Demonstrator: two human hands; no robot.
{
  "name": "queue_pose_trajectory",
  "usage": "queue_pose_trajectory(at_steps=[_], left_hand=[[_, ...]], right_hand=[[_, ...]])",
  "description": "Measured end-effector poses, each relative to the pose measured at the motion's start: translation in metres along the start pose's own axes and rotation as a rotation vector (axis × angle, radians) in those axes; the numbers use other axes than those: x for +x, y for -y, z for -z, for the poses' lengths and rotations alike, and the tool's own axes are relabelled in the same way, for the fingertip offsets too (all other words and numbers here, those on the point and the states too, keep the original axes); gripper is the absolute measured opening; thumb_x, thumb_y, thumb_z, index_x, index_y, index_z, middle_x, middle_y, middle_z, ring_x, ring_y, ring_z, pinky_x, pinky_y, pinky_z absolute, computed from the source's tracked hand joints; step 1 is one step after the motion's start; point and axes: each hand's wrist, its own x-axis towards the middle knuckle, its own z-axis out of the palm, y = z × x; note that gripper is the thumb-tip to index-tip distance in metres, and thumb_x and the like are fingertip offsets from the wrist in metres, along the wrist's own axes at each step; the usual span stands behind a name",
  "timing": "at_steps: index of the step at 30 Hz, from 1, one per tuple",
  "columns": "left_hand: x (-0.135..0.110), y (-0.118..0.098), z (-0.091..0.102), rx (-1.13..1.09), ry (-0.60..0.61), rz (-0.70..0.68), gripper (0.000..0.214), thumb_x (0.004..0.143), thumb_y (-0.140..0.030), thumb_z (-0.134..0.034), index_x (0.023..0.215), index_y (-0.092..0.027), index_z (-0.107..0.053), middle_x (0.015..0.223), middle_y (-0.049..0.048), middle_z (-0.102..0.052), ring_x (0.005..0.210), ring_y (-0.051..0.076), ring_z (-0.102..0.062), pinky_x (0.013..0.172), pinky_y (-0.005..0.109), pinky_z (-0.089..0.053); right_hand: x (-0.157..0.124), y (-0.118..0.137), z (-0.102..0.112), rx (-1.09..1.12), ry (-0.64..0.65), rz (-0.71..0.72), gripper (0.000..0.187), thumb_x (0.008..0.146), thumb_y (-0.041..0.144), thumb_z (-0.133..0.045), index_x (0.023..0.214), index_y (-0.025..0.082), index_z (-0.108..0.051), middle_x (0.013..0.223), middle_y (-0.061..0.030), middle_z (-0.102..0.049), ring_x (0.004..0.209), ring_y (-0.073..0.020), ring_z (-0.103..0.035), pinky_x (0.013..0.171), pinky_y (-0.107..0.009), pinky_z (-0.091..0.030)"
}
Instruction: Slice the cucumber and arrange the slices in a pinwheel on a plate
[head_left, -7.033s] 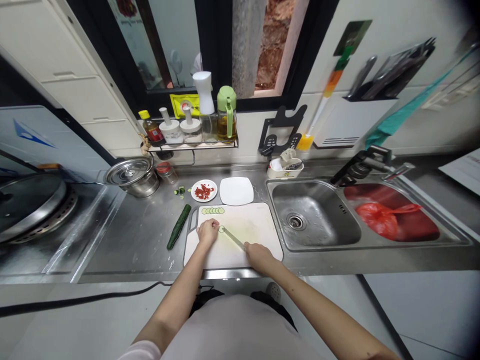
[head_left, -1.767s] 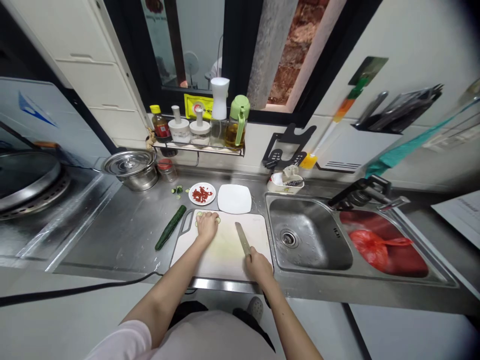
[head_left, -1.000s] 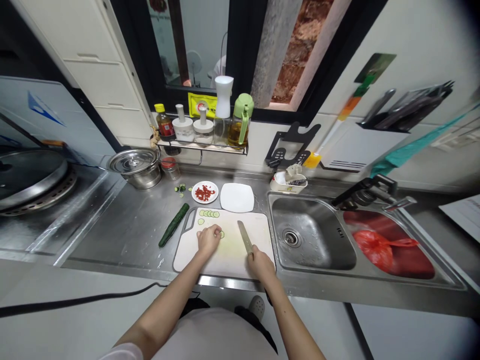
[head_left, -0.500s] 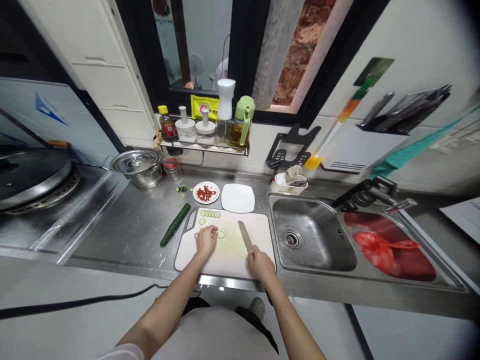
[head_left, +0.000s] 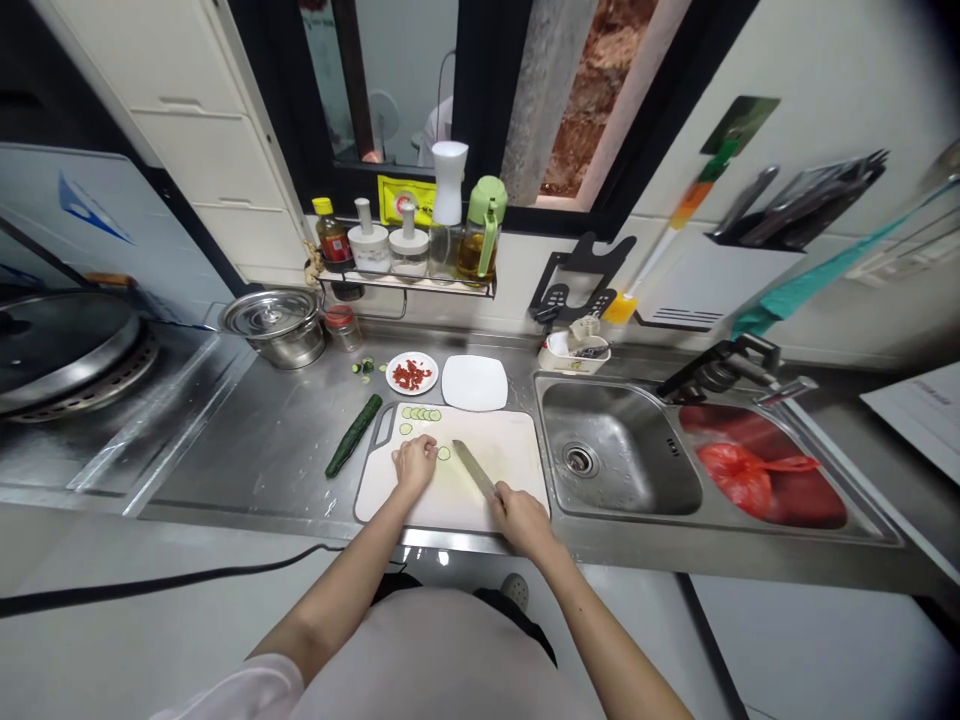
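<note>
A white cutting board [head_left: 517, 450] lies on the steel counter in front of me. My left hand [head_left: 415, 464] rests on it with fingers curled, right beside a cucumber slice [head_left: 444, 454]. What it holds, if anything, is hidden. My right hand [head_left: 519, 517] grips the handle of a knife [head_left: 474, 469], whose blade points up-left toward the slice. A row of cucumber slices [head_left: 420, 414] sits at the board's far edge. A whole cucumber [head_left: 353, 435] lies left of the board.
Behind the board are a small plate of red chili pieces [head_left: 412, 374] and a square white plate [head_left: 474, 382]. A steel pot [head_left: 274, 324] stands at the back left, a double sink [head_left: 619, 458] on the right with a red bag [head_left: 739, 474].
My left hand went from the slice row at the board's far edge back to the middle of the board. The knife blade has swung left toward the single slice.
</note>
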Motion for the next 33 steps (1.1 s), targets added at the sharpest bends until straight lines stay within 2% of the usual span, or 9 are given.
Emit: queue_pose_trajectory(at_steps=[8, 23, 33], left_hand=[[0.002, 0.001, -0.003, -0.009, -0.011, 0.007, 0.017, 0.086, -0.028, -0.055, 0.098, -0.027, -0.067, 0.099, 0.0031, -0.072, 0.104, 0.024, -0.058, 0.089, 0.037, -0.033], [0.005, -0.001, -0.002, 0.014, 0.0, 0.026, 0.016, 0.085, -0.028, -0.055, 0.096, -0.027, -0.067, 0.1, 0.0026, -0.073, 0.105, 0.023, -0.058, 0.087, 0.037, -0.033], [0.007, -0.001, 0.0, 0.007, 0.014, 0.02, 0.015, 0.084, -0.029, -0.055, 0.093, -0.027, -0.067, 0.098, 0.0017, -0.073, 0.104, 0.023, -0.058, 0.088, 0.037, -0.032]], right_hand=[[-0.004, 0.01, 0.006, -0.056, 0.04, 0.06, 0.028, 0.097, 0.026, -0.033, 0.111, 0.019, -0.056, 0.098, -0.0126, -0.07, 0.095, -0.0232, -0.065, 0.076, -0.03, -0.04], [0.004, 0.016, 0.004, -0.073, 0.064, 0.073, 0.027, 0.097, 0.026, -0.034, 0.112, 0.019, -0.055, 0.1, -0.0137, -0.069, 0.097, -0.0243, -0.065, 0.078, -0.031, -0.041], [0.01, 0.018, 0.012, -0.094, 0.132, 0.114, 0.03, 0.094, 0.014, -0.034, 0.116, 0.015, -0.054, 0.101, -0.0158, -0.069, 0.098, -0.0245, -0.065, 0.076, -0.031, -0.043]])
